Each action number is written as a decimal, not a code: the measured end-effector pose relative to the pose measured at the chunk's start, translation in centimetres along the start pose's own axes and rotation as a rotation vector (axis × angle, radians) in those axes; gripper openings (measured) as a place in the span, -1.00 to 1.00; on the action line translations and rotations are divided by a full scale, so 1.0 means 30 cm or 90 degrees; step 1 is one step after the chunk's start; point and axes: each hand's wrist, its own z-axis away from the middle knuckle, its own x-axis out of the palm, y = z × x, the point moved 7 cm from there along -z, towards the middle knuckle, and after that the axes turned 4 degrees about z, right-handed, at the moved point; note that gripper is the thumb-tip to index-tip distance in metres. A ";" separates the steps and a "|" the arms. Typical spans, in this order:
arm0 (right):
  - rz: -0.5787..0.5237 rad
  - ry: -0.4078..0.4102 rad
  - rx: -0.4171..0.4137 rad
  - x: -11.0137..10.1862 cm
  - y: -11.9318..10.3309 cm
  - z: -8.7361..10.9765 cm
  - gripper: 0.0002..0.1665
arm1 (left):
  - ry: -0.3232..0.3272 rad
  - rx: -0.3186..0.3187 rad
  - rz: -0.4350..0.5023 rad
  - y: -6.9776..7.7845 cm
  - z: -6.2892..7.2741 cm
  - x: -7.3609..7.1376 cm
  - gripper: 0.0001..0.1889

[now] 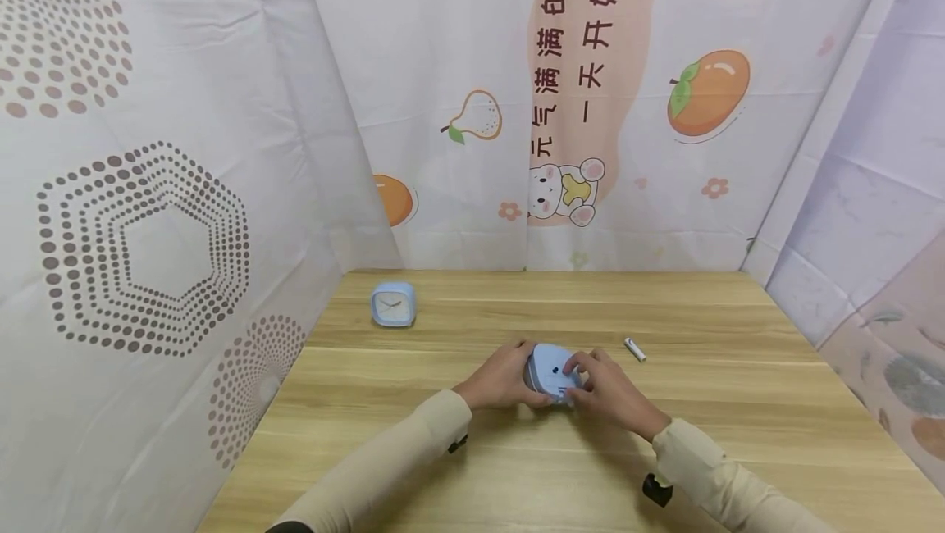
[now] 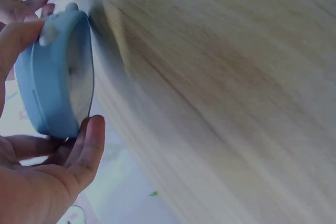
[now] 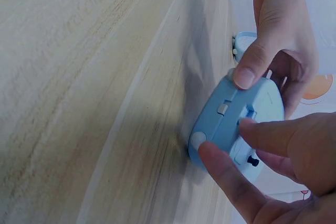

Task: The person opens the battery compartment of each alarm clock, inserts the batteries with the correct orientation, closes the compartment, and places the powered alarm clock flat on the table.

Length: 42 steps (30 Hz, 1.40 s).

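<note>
A light blue alarm clock [image 1: 550, 369] is held just over the table, its back turned up toward the head camera. My left hand [image 1: 502, 377] grips it by the side; in the left wrist view its thumb and fingers lie on opposite edges of the clock [image 2: 50, 82], and the white dial faces the table. My right hand [image 1: 609, 394] is at the clock's other side. In the right wrist view, one fingertip [image 3: 249, 127] touches a recess in the back and another rests by a round white foot. A black knob [image 3: 253, 161] juts from the back.
A second light blue clock [image 1: 394, 305] stands at the table's back left, dial forward. A small white cylinder [image 1: 635, 349], which looks like a battery, lies to the right of the hands. Printed curtains [image 1: 458, 189] hang behind and beside the wooden table [image 1: 709, 328].
</note>
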 end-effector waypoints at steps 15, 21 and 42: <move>-0.016 0.017 0.041 -0.008 -0.019 0.015 -0.45 | 0.117 0.105 -0.184 0.121 0.029 0.000 -0.02; 0.114 0.081 0.030 -0.019 -0.055 0.016 -0.32 | 0.156 0.154 -0.224 0.168 0.032 0.002 -0.06; -0.005 0.083 0.085 -0.021 -0.006 0.012 -0.59 | 0.212 0.200 -0.144 0.149 0.042 -0.030 -0.11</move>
